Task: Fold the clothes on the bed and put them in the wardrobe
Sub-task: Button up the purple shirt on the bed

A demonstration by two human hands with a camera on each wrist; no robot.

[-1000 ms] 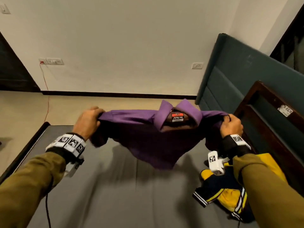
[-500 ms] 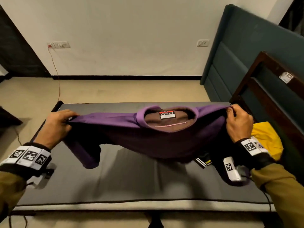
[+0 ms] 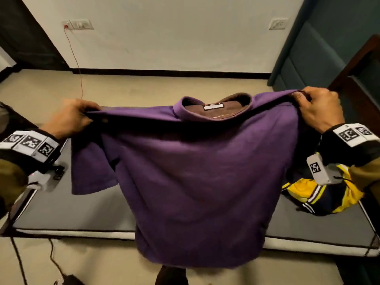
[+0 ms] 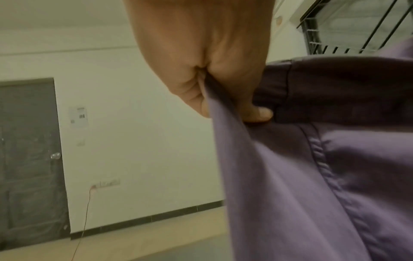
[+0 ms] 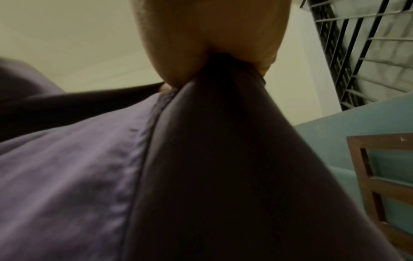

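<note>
A purple polo shirt [image 3: 197,182] hangs spread out in the air above the grey bed [image 3: 82,212], its collar up and its label showing. My left hand [image 3: 72,118] pinches the shirt's left shoulder, and the left wrist view shows the cloth [image 4: 312,176] caught between thumb and fingers [image 4: 257,113]. My right hand [image 3: 316,108] grips the right shoulder; in the right wrist view the fabric [image 5: 201,176] bunches out of that fist [image 5: 212,44]. The shirt's hem drops past the bed's near edge. A yellow and navy garment [image 3: 320,194] lies crumpled on the bed at the right.
A teal padded headboard [image 3: 320,48] and a dark wooden frame [image 3: 357,64] stand at the right. Beige floor lies beyond the bed, with a white wall, sockets [image 3: 80,24] and a red wire. A dark door [image 4: 29,159] is at the left. Cables trail on the near floor.
Both hands have lifted the purple shirt and drawn it toward me; it went from hanging bunched low over the bed to spread out full length. The grips on the shoulders hold.
</note>
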